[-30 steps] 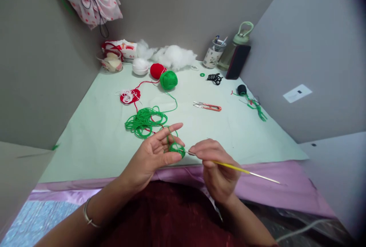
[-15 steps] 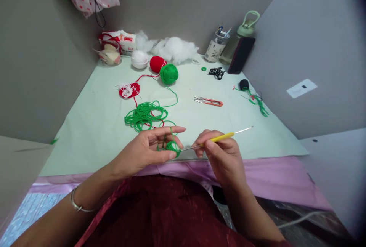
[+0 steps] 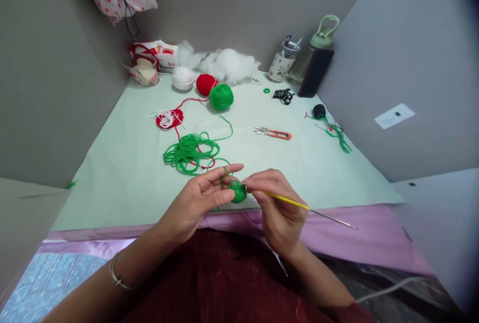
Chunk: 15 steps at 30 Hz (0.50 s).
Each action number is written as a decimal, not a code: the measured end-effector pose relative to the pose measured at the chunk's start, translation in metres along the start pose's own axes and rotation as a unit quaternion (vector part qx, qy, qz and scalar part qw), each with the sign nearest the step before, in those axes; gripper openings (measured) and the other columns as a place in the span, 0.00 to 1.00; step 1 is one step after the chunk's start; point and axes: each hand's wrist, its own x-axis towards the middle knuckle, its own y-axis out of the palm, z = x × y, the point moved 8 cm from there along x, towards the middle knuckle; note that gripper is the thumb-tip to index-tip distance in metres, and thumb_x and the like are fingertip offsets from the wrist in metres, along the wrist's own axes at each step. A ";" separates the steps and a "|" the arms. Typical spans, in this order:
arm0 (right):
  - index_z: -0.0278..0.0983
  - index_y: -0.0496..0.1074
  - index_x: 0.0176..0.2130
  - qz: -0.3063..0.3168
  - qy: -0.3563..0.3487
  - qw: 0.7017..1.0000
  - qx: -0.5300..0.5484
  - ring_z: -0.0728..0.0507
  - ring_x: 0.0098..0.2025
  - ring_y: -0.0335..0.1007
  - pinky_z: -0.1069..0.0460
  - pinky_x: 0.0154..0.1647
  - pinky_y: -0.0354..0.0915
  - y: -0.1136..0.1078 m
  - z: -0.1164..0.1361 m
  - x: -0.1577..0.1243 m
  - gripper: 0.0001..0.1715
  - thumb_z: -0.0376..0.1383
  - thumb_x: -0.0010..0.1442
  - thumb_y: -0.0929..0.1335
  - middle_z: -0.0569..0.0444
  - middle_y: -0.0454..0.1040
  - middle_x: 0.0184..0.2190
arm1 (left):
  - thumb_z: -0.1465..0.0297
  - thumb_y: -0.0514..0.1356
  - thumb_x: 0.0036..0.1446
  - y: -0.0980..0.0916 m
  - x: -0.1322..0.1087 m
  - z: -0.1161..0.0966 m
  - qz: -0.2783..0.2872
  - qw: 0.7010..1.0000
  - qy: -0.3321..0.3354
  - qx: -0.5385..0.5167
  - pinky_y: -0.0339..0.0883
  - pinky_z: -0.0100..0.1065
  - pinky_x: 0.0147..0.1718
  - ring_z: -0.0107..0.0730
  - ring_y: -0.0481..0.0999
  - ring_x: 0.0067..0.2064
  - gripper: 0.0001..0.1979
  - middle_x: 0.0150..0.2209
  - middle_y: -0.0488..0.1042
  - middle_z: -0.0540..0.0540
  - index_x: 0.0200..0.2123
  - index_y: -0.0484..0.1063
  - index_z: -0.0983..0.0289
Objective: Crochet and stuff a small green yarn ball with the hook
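we've got the pale green worktop (image 3: 123,173) filling most of the view, boxed in by grey walls. the biggest thing on it is the heap of white stuffing (image 3: 228,64) along the back. right of that a water bottle (image 3: 310,51) with a green cap stands upright, can't tell what's in it.

then our own two hands, near the front edge. the left hand (image 3: 194,201) is pinched onto the green crochet piece (image 3: 238,192), with the index finger stretched out and a strand of green yarn over it. the right hand (image 3: 279,208) is closed narrow round the crochet hook (image 3: 288,201), pencil style. just past the left hand lies a loose tangle of green yarn (image 3: 189,151) with a bit of red thread through it.

containers: a clear tub (image 3: 144,74) in the back left corner has something pale inside, can't tell what. a printed cup (image 3: 280,66) beside the bottle has pens sticking out.

then a green yarn ball (image 3: 221,96), a red one (image 3: 205,83) and a white one (image 3: 182,78), close together at the back.

the green crochet piece is a small, round, bright green lump. it sits between both hands, held by the left and just beside the right's fingertips. smallest is the crochet hook: thin, yellow grip, metal tail pointing right, working end at the piece.
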 end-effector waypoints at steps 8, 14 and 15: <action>0.41 0.80 0.46 0.080 0.007 0.996 0.025 0.44 0.39 0.78 0.49 0.38 0.76 0.008 -0.008 -0.002 0.12 0.29 0.69 0.69 0.51 0.80 0.38 | 0.67 0.75 0.53 -0.004 -0.001 -0.009 0.006 0.998 -0.022 0.050 0.70 0.34 0.50 0.34 0.77 0.48 0.35 0.45 0.77 0.53 0.64 0.73 0.55; 0.39 0.79 0.55 0.025 -0.214 0.950 -0.227 0.40 0.49 0.77 0.46 0.46 0.77 0.014 0.021 -0.025 0.20 0.26 0.66 0.70 0.45 0.80 0.48 | 0.65 0.73 0.56 0.001 -0.005 -0.002 -0.056 0.998 0.018 0.008 0.69 0.35 0.53 0.36 0.75 0.51 0.30 0.45 0.75 0.53 0.62 0.75 0.56; 0.41 0.79 0.55 0.018 -0.198 0.958 -0.207 0.41 0.49 0.77 0.46 0.45 0.77 0.013 0.019 -0.024 0.20 0.26 0.67 0.70 0.46 0.80 0.47 | 0.65 0.73 0.55 0.004 -0.005 0.001 -0.044 0.999 0.005 -0.018 0.68 0.34 0.53 0.36 0.75 0.51 0.29 0.46 0.76 0.54 0.61 0.76 0.56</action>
